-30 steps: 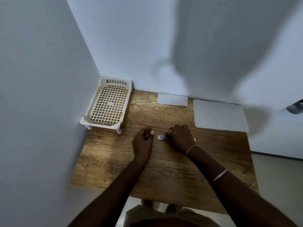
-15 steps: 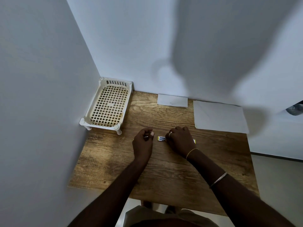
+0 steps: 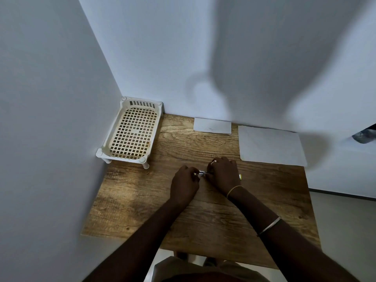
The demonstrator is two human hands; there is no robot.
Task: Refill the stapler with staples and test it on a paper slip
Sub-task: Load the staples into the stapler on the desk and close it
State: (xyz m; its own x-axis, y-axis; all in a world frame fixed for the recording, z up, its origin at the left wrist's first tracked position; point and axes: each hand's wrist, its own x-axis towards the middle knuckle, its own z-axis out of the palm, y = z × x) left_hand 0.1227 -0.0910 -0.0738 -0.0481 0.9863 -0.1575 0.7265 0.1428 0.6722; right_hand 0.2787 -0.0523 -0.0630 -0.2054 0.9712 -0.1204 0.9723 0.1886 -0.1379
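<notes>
On the wooden table [image 3: 203, 216] my right hand [image 3: 223, 176] is closed over a small stapler, of which only the yellow rear tip [image 3: 240, 176] shows past my palm. My left hand [image 3: 184, 181] sits just to its left, fingertips pinched on a small silvery strip of staples [image 3: 201, 173] that meets the stapler's front end between the two hands. Whether the strip is inside the stapler is hidden by my fingers. A white paper slip [image 3: 212, 125] lies flat at the table's far edge against the wall.
A white plastic lattice tray [image 3: 132, 131] on short legs stands in the far left corner. A larger white sheet [image 3: 270, 145] lies at the far right. Walls close the left and far sides; the table's right and near edges drop to the floor.
My left hand moved right until its fingertips met my right hand. The small blue and yellow box that lay between the hands is now covered. My right hand stayed in place.
</notes>
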